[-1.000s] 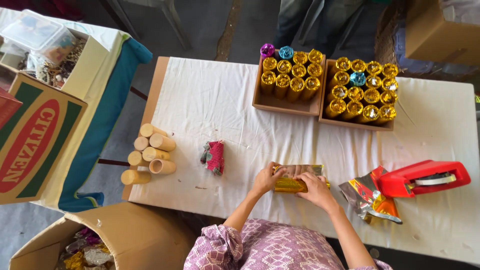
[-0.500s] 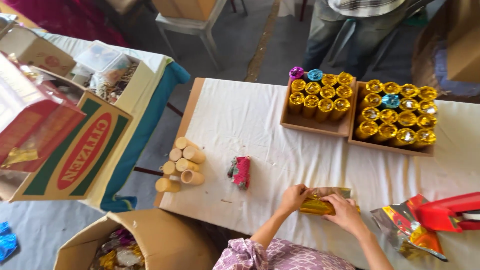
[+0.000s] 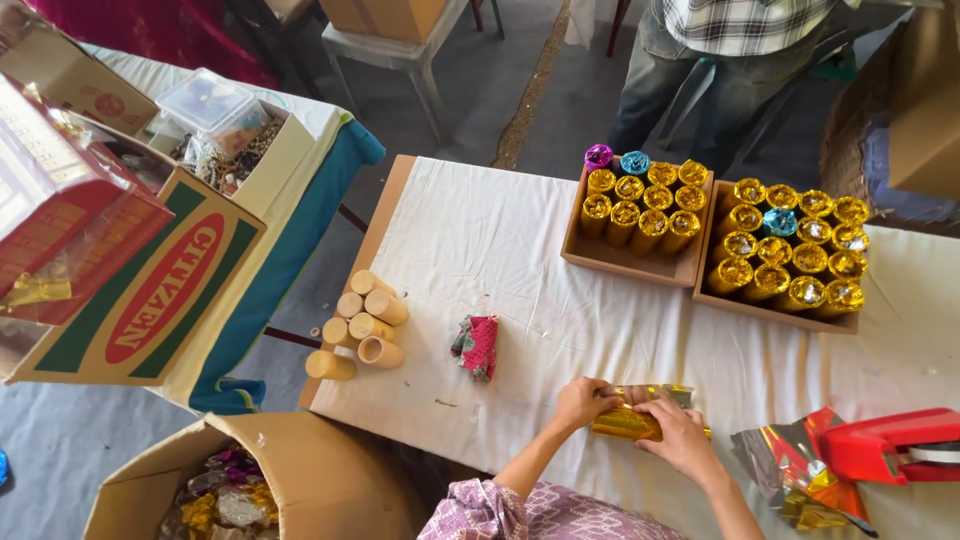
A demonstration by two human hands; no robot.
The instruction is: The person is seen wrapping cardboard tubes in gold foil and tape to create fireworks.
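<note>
Both hands press a gold foil tube (image 3: 640, 418) on the desk (image 3: 520, 250) near its front edge. The left hand (image 3: 583, 402) has its grip closed on the tube's left end, and the right hand (image 3: 682, 440) is clamped over its right part. The tube's long axis runs left to right, straight across between the hands, so neither is nearer. Bare cardboard tubes (image 3: 360, 325) lie well apart to the left; a red stapler (image 3: 890, 445) sits to the right.
</note>
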